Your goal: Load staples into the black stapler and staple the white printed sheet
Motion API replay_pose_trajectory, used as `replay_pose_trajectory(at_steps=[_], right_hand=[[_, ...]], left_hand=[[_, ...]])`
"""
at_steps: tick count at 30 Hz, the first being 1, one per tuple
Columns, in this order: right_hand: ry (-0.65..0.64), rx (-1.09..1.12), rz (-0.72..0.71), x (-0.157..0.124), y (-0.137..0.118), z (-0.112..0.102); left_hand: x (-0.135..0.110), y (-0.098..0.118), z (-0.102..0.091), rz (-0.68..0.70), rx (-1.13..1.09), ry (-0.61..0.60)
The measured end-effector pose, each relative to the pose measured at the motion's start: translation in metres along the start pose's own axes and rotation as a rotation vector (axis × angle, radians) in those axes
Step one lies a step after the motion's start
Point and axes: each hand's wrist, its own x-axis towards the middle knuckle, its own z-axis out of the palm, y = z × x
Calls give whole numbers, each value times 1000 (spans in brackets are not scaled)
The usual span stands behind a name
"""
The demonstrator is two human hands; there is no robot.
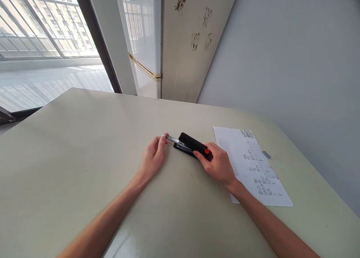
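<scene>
A black stapler (192, 141) with a red button at its rear is over the middle of the table, its front pointing left. My right hand (219, 163) is wrapped around the stapler's back end. From the front, between the black top and the base, a metal staple tray (172, 139) sticks out. The tip of that tray meets the thumb and fingers of my left hand (153, 153), which are closed in a pinch. Whether staples lie in the tray is too small to tell.
A printed sheet of paper (239, 164) lies to the right, partly under my right forearm. Beyond it is a small grey strip (266, 154). The pale table (84, 168) meets a grey wall on the right. A fridge (185, 70) and a glass door stand behind.
</scene>
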Motion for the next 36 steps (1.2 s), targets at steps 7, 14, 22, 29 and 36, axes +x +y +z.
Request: replay_pose_trajectory(at_steps=[7, 14, 22, 29, 36], right_hand=[[14, -22, -34, 0, 3, 6], [20, -104, -35, 0, 0, 4], [3, 143, -228, -19, -34, -17], [-6, 20, -483, -36, -21, -21], [9, -32, -498, -59, -9, -29]], left_hand=[[-11, 7, 11, -16, 25, -110], [-15, 4, 14, 254, 166, 38], [-32, 3, 24, 722, 356, -379], [-32, 2, 25, 796, 423, -503], [-34, -1, 32, 834, 492, -601]])
